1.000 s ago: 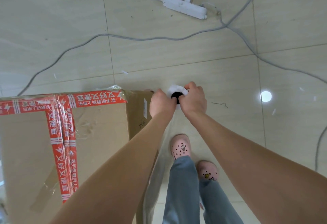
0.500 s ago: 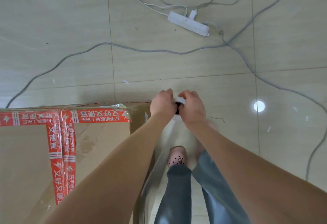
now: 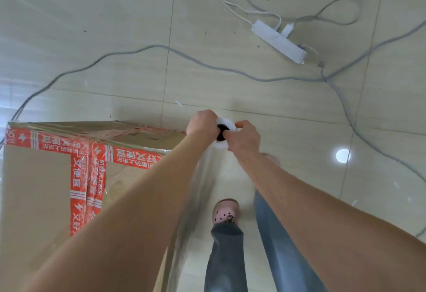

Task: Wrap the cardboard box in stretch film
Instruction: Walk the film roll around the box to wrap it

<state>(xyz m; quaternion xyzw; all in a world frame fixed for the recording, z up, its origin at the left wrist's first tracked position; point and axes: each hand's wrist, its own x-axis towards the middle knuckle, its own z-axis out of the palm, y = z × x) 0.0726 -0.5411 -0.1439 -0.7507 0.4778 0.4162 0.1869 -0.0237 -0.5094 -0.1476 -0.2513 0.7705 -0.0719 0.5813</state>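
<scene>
Left hand: my left hand is curled tight round the near-box side of the stretch film roll, knuckles up.
Right hand: my right hand grips the roll's other side, fingers folded over its white rim.
Roll: it stands on end between my two fists, just past the right far corner of the cardboard box; I see its black core from above.
Film: a clear sheet hangs from the roll and runs down beside the box's right face; I cannot tell where it touches the cardboard.
Box: it stands on the tiled floor to my left, its top crossed with red printed tape.
Feet: one pink clog and my jeans show just right of the box.
Beyond the box: a white power strip and a grey cable lie well apart from it.
</scene>
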